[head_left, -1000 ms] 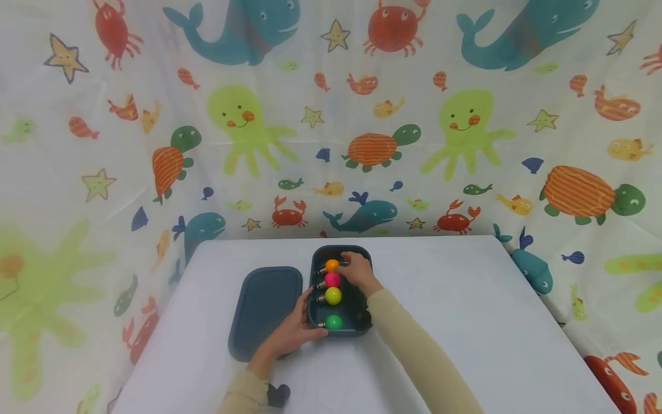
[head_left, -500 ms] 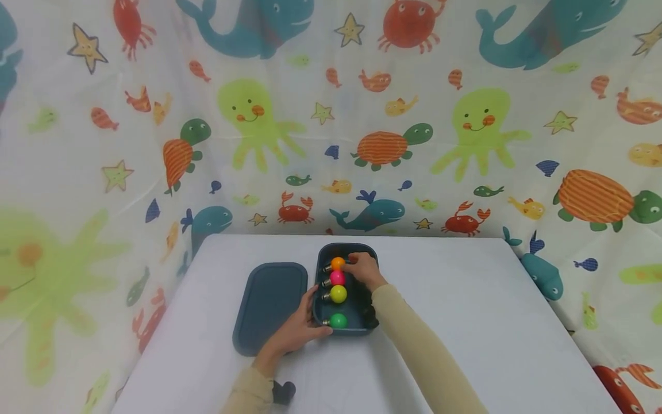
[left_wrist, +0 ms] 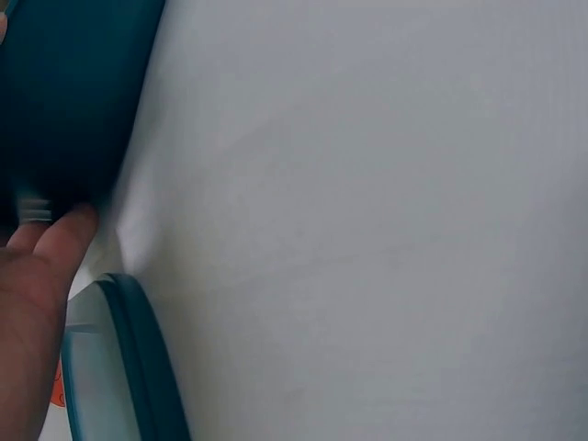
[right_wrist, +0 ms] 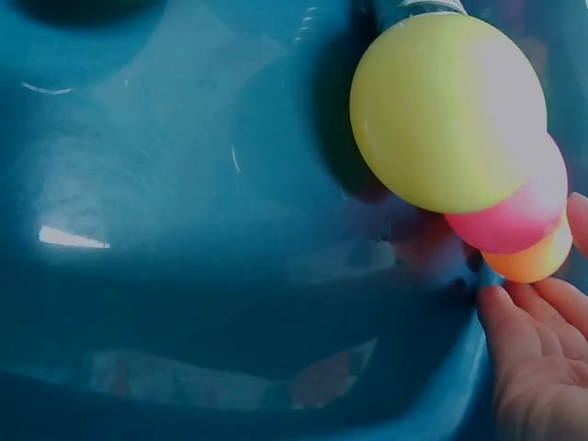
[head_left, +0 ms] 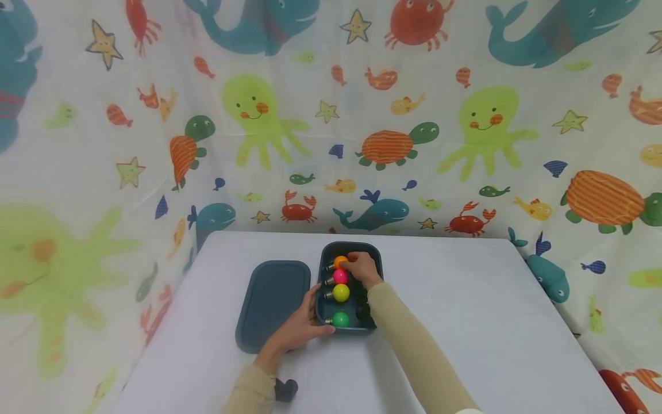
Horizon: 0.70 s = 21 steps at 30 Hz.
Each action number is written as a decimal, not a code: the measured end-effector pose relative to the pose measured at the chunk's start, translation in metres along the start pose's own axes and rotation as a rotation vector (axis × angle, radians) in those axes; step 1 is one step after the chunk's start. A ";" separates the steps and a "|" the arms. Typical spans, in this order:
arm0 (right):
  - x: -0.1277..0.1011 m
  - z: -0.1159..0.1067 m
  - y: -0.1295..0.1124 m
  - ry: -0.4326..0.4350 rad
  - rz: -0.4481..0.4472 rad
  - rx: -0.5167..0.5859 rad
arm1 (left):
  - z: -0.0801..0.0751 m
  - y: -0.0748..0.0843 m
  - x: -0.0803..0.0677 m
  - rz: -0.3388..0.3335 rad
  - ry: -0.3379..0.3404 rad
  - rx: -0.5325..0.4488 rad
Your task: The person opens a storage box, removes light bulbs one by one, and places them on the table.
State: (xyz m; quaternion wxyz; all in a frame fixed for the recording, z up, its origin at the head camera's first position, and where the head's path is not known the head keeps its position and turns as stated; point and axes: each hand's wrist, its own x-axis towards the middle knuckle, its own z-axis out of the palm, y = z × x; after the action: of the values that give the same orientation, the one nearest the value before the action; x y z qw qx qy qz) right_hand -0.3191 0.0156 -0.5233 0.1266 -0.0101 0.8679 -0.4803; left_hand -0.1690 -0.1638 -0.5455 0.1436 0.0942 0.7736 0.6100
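A teal box sits on the white table with its flat lid lying just left of it. Inside, in a row from far to near, lie an orange bulb, a pink bulb, a yellow bulb and a green bulb. My right hand reaches into the far end and pinches the orange bulb; its fingers show below the bulb in the right wrist view. My left hand grips the box's near left corner, beside the green bulb.
The white table is walled on three sides by a sea-animal print curtain. A small dark object lies by my left sleeve near the front edge. In the left wrist view the box and lid lie by bare cloth.
Both hands keep their places on the box and the orange bulb. Only the head view has drifted slightly, so everything sits a little further right and higher in the frame.
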 end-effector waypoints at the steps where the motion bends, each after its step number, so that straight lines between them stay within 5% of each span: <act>1: 0.000 0.000 0.000 0.001 -0.002 0.007 | 0.000 0.000 0.000 -0.003 -0.002 -0.004; 21: 0.005 0.003 0.001 0.053 -0.054 -0.056 | 0.001 0.000 0.001 -0.018 0.007 0.007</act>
State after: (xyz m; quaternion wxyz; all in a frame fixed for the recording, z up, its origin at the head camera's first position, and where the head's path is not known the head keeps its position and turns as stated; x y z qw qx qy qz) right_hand -0.3230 0.0131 -0.5261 0.0902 -0.0244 0.8833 -0.4593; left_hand -0.1701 -0.1626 -0.5457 0.1460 0.0855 0.7771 0.6063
